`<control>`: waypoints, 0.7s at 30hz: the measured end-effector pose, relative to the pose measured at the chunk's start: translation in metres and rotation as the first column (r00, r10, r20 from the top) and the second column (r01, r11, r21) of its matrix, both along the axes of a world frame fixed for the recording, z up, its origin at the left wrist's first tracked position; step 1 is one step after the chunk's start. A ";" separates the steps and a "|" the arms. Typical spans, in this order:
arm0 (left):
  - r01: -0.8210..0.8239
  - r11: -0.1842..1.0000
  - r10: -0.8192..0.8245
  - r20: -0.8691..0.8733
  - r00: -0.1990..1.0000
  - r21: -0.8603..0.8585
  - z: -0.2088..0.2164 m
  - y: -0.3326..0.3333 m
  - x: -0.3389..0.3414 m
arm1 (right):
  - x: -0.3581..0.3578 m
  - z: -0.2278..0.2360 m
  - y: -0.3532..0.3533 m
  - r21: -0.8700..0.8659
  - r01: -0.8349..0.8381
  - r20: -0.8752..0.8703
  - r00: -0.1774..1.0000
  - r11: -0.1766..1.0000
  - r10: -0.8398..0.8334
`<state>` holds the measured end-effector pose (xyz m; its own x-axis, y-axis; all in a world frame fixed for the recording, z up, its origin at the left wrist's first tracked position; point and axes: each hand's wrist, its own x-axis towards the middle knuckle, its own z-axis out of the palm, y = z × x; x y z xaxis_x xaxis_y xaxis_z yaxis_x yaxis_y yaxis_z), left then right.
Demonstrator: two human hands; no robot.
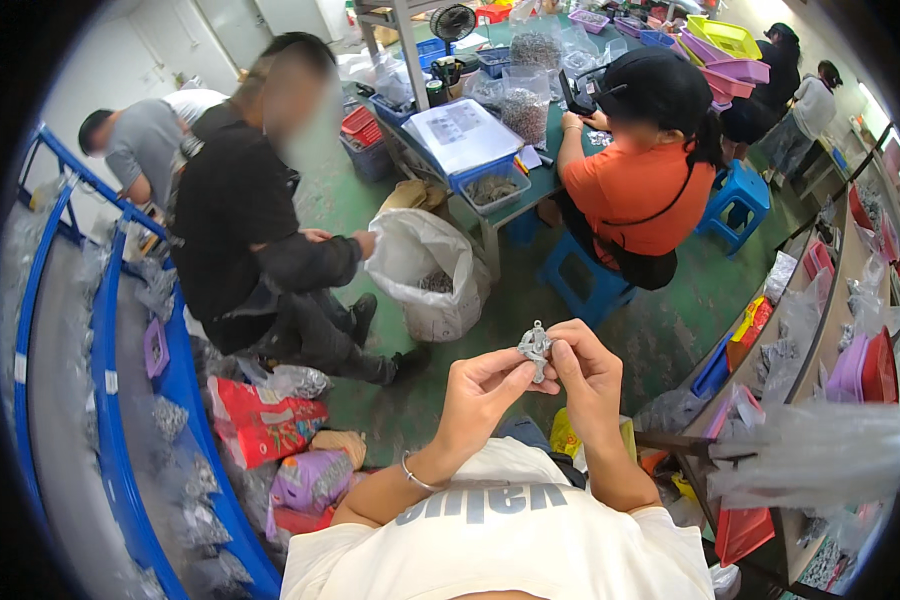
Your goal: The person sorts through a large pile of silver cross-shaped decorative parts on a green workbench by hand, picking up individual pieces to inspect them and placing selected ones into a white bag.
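In front of my chest I hold up a small grey metal pendant [535, 347], with a little ring at its top and an uneven, figure-like outline. My left hand [483, 393] pinches it from the left between thumb and fingers. From the other side, the thumb and fingertips of my right hand [587, 372] press against it. Both hands meet at the pendant, and their fingertips cover part of its sides. A silver bracelet [418, 474] circles my left wrist.
A person in black stands left beside a white woven sack [470, 300] holding grey pieces. Another, in orange, sits on a blue stool [590, 285] at the green table [510, 215]. Blue shelving [120, 430] lines the left; shelves with bags and a red tray [742, 535] line the right.
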<state>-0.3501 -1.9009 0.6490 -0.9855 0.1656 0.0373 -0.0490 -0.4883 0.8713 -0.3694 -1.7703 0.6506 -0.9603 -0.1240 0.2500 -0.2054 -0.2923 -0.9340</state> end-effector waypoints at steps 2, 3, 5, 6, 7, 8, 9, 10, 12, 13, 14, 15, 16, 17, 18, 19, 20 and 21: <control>0.011 1.000 -0.012 0.041 0.999 0.007 -0.004 -0.005 -0.044 | -0.040 -0.005 -0.004 0.022 0.018 0.029 0.999 1.000 -0.019; 0.015 1.000 -0.016 0.059 0.998 0.010 -0.007 -0.006 -0.066 | -0.060 -0.009 -0.005 0.033 0.025 0.041 0.999 0.999 -0.026; -0.006 1.000 0.006 0.090 0.996 -0.005 -0.016 -0.004 -0.112 | -0.101 -0.016 -0.009 -0.020 0.040 0.105 0.994 0.999 -0.038; -0.018 1.000 0.019 0.104 0.994 -0.013 -0.023 -0.002 -0.136 | -0.123 -0.020 -0.010 -0.046 0.047 0.136 0.990 0.998 -0.041; -0.029 0.999 0.031 0.120 0.992 -0.019 -0.029 0.000 -0.162 | -0.146 -0.026 -0.009 -0.081 0.029 0.181 0.983 0.996 -0.014; -0.043 0.999 0.046 0.133 0.990 -0.024 -0.036 0.004 -0.189 | -0.171 -0.038 -0.006 -0.076 0.027 0.184 0.983 0.997 -0.012; -0.057 0.998 0.060 0.142 0.988 -0.028 -0.043 0.008 -0.216 | -0.199 -0.053 -0.003 -0.070 0.024 0.185 0.983 0.997 -0.010; -0.067 0.998 0.065 0.158 0.985 0.011 -0.052 0.014 -0.241 | -0.225 -0.063 0.000 -0.065 0.020 0.185 0.983 0.998 -0.008; -0.087 0.994 0.071 0.204 0.976 0.069 -0.066 0.023 -0.287 | -0.274 -0.070 0.003 -0.072 0.056 0.219 0.975 0.996 -0.039; -0.131 0.987 0.110 0.198 0.974 0.095 -0.074 0.028 -0.311 | -0.298 -0.071 0.005 -0.080 0.068 0.234 0.971 0.995 -0.048; -0.154 0.985 0.134 0.206 0.969 0.081 -0.080 0.031 -0.331 | -0.318 -0.076 0.008 -0.078 0.083 0.255 0.965 0.994 -0.060; -0.177 0.982 0.160 0.213 0.964 0.066 -0.085 0.034 -0.351 | -0.338 -0.083 0.009 -0.055 0.087 0.269 0.961 0.995 -0.070; -0.202 0.978 0.186 0.219 0.958 0.050 -0.090 0.035 -0.369 | -0.357 -0.092 0.010 -0.032 0.091 0.281 0.957 0.995 -0.078; -0.191 0.981 0.182 0.217 0.959 0.019 -0.094 0.037 -0.387 | -0.374 -0.100 0.011 -0.008 0.099 0.295 0.951 0.995 -0.092; -0.165 0.986 0.166 0.251 0.954 -0.024 -0.097 0.037 -0.402 | -0.389 -0.106 0.013 -0.016 0.106 0.325 0.941 0.994 -0.095; -0.138 0.988 0.151 0.286 0.946 -0.065 -0.098 0.036 -0.417 | -0.403 -0.111 0.013 -0.024 0.114 0.355 0.930 0.993 -0.098; -0.107 0.988 0.136 0.318 0.938 -0.107 -0.097 0.035 -0.432 | -0.417 -0.115 0.014 -0.034 0.123 0.382 0.919 0.992 -0.101; -0.090 0.985 0.131 0.311 0.941 -0.145 -0.096 0.034 -0.445 | -0.430 -0.118 0.013 -0.062 0.161 0.406 0.906 0.985 -0.122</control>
